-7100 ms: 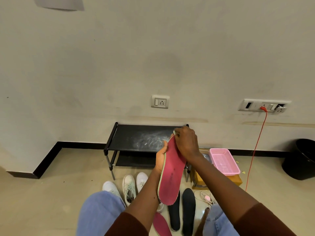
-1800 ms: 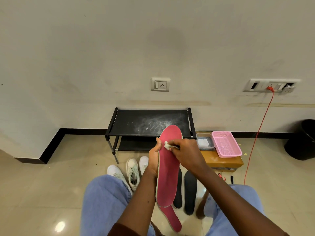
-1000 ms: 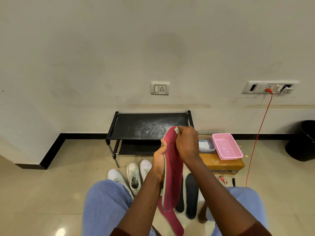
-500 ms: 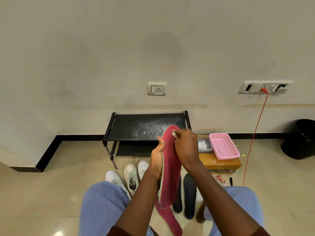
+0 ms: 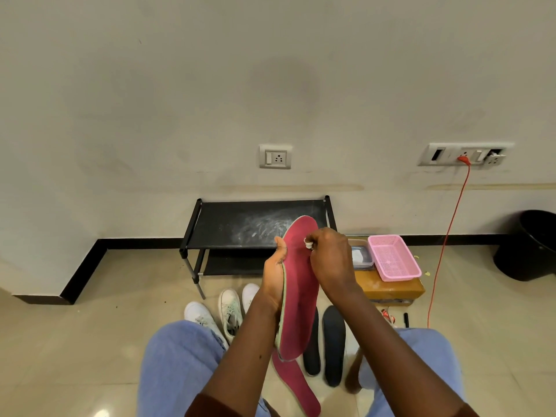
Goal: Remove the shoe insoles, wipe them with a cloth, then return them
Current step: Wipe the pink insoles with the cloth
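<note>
I hold a pink-red insole (image 5: 299, 299) upright in front of me, toe end up. My left hand (image 5: 274, 273) grips its left edge near the middle. My right hand (image 5: 329, 260) pinches a small white cloth (image 5: 308, 244) and presses it on the insole's upper part. A second pink-red insole (image 5: 296, 383) lies on the floor between my knees. Two black insoles (image 5: 332, 344) lie beside it on the right. White shoes (image 5: 230, 311) stand on the floor to the left.
A black two-tier shoe rack (image 5: 240, 227) stands against the wall. To its right a pink basket (image 5: 392, 257) and a small clear container (image 5: 361, 257) sit on a cardboard box (image 5: 388, 288). An orange cable (image 5: 448, 233) hangs from the wall socket. A black bin (image 5: 531, 245) stands far right.
My right hand with the cloth has slid a little down the insole from its tip. The insole has turned slightly, showing more of its face.
</note>
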